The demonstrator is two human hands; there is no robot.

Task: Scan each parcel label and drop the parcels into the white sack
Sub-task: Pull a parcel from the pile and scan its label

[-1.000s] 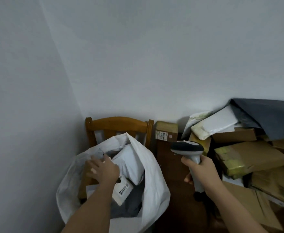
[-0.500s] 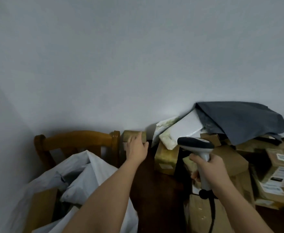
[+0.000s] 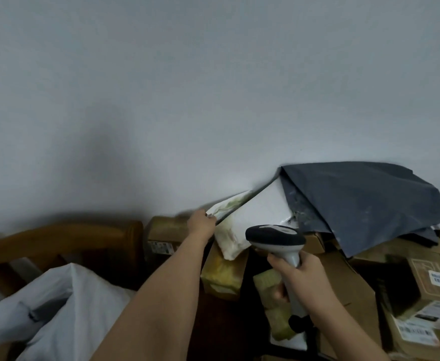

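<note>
My left hand (image 3: 201,225) reaches to the back of the pile and grips the lower corner of a stained white mailer (image 3: 228,207) that leans on the wall. A second, larger white mailer (image 3: 259,217) lies just right of it. My right hand (image 3: 301,276) holds the grey barcode scanner (image 3: 276,239) by its handle, head pointing left, in front of the pile. The white sack (image 3: 65,306) stands open at the lower left, its inside mostly out of view.
A wooden chair back (image 3: 57,242) rises behind the sack. A small brown box (image 3: 163,234) sits against the wall. Cardboard boxes with labels (image 3: 427,282) crowd the right side under a dark grey poly bag (image 3: 357,201). Yellow-taped parcels (image 3: 222,276) lie in the middle.
My left hand left the sack, passed over the small brown box and now grips the stained white mailer's corner. The view swung right. The scanner hand stayed roughly in place.
</note>
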